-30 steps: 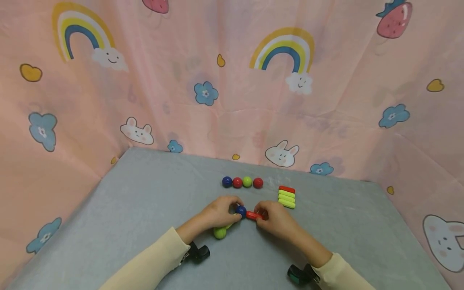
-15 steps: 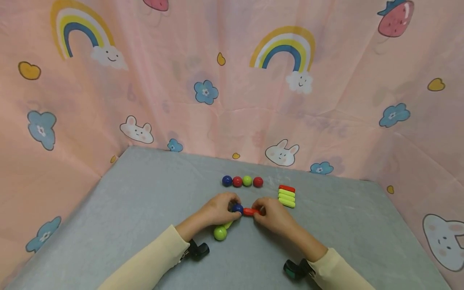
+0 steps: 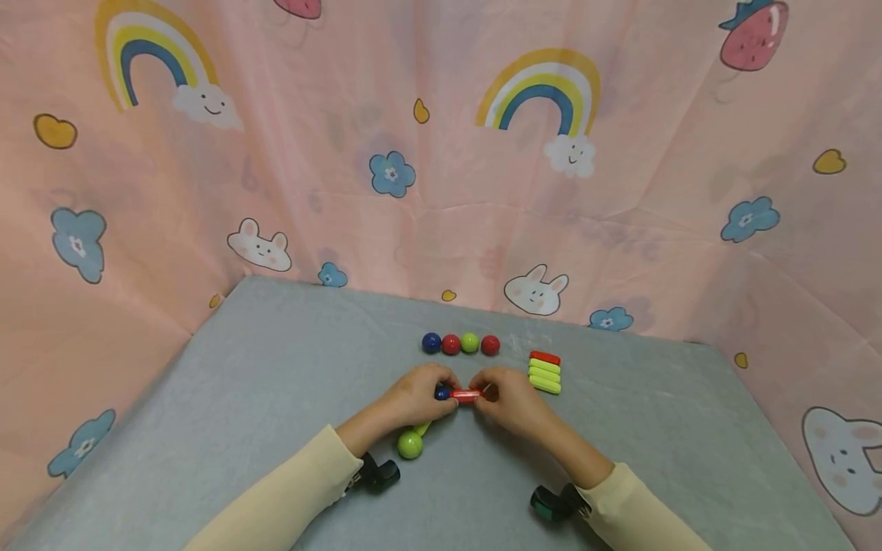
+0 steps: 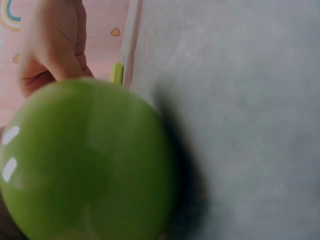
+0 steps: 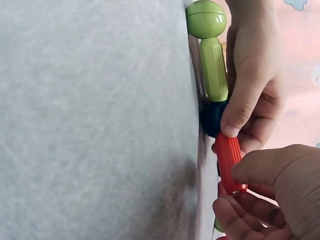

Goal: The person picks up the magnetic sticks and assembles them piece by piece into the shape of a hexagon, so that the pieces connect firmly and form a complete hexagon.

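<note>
My left hand (image 3: 416, 394) pinches a dark blue ball (image 3: 442, 392) between thumb and fingers. A light green rod (image 5: 214, 70) runs from that ball to a green ball (image 3: 409, 445), forming one piece. With thumb and fingers my right hand (image 3: 513, 402) holds a red rod (image 3: 465, 396), its near end meeting the blue ball. In the right wrist view the left thumb lies at the joint between the blue ball and the red rod (image 5: 229, 160). The green ball (image 4: 90, 160) fills much of the left wrist view, hiding most of the work there.
Behind the hands stands a row of loose balls: blue (image 3: 431, 343), red (image 3: 451, 345), green (image 3: 470, 343) and another red. To its right lie several rods side by side, a red one (image 3: 545, 357) and yellow-green ones (image 3: 545, 376). A pink printed curtain (image 3: 441, 191) encloses the grey table (image 3: 289, 344).
Both hands have shifted slightly left and away from the person, carrying the joined piece and red rod. The right hand has come closer to the left. The row of balls and loose rods stayed put.
</note>
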Demonstrator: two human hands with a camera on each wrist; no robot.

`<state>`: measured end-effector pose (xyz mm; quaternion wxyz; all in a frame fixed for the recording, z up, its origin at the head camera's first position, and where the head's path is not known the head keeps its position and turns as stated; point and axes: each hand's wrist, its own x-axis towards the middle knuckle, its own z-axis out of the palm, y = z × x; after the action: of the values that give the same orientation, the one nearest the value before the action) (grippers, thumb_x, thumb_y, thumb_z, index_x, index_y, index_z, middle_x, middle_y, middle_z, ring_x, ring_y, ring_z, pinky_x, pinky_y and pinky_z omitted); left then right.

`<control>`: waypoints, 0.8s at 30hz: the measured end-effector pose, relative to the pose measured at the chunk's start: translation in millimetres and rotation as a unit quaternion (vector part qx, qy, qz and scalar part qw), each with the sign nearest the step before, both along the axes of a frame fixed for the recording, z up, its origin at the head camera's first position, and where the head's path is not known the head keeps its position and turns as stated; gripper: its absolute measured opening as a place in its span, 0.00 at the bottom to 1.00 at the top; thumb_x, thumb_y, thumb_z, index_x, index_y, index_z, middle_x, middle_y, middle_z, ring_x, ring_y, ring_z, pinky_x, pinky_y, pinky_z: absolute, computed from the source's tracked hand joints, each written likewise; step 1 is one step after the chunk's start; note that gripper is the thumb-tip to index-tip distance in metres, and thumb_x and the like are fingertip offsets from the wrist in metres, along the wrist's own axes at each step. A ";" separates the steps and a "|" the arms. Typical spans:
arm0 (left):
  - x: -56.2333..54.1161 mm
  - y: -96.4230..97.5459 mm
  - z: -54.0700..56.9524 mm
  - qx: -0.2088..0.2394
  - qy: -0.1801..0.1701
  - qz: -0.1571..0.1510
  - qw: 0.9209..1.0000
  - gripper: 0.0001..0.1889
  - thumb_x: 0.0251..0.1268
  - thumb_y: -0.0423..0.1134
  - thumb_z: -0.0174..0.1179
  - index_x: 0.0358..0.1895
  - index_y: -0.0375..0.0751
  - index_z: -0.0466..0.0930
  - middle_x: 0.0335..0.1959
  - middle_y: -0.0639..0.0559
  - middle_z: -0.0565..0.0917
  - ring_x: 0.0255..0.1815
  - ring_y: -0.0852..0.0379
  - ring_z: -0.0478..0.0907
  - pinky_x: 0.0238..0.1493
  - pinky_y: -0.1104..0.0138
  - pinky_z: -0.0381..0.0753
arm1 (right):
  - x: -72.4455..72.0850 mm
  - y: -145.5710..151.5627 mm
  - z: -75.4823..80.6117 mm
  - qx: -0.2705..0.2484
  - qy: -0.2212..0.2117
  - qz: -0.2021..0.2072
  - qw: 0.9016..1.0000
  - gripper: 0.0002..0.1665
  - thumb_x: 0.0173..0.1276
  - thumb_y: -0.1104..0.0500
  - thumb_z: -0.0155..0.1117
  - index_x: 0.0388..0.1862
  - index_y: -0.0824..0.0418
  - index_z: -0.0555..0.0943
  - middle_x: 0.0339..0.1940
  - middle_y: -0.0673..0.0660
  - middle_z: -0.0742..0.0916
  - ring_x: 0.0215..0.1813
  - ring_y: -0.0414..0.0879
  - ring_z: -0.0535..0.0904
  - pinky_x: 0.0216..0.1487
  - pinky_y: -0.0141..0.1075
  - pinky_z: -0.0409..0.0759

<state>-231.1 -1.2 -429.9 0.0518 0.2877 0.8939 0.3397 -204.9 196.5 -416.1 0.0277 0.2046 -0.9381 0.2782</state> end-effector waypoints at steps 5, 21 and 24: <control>-0.1 -0.6 -1.0 -0.002 0.001 -0.006 1.000 0.09 0.56 0.38 0.65 0.41 0.46 0.84 0.35 0.56 0.82 0.37 0.61 0.75 0.43 0.68 0.74 | -3.1 1.1 1.3 -0.010 -0.002 0.010 1.000 0.08 0.57 0.65 0.68 0.38 0.61 0.84 0.35 0.52 0.86 0.34 0.40 0.79 0.36 0.30 0.79; 2.4 -6.1 -2.2 0.004 0.008 0.001 1.000 0.08 0.57 0.37 0.64 0.41 0.45 0.85 0.37 0.54 0.83 0.38 0.60 0.74 0.45 0.66 0.74 | -40.5 18.2 16.1 0.005 -0.003 -0.075 0.997 0.15 0.60 0.61 0.66 0.46 0.63 0.81 0.46 0.60 0.84 0.46 0.54 0.80 0.47 0.45 0.81; 3.2 -6.2 -1.8 0.006 0.004 0.001 1.000 0.08 0.58 0.37 0.63 0.41 0.45 0.85 0.37 0.54 0.82 0.37 0.60 0.74 0.44 0.67 0.73 | -51.3 22.0 14.0 0.013 -0.004 -0.090 0.996 0.17 0.60 0.60 0.66 0.49 0.63 0.81 0.49 0.63 0.82 0.46 0.56 0.80 0.46 0.47 0.80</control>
<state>-227.9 -7.3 -431.7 0.0466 0.2882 0.8926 0.3437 -256.3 218.5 -402.1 0.0466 0.1183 -0.9562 0.2635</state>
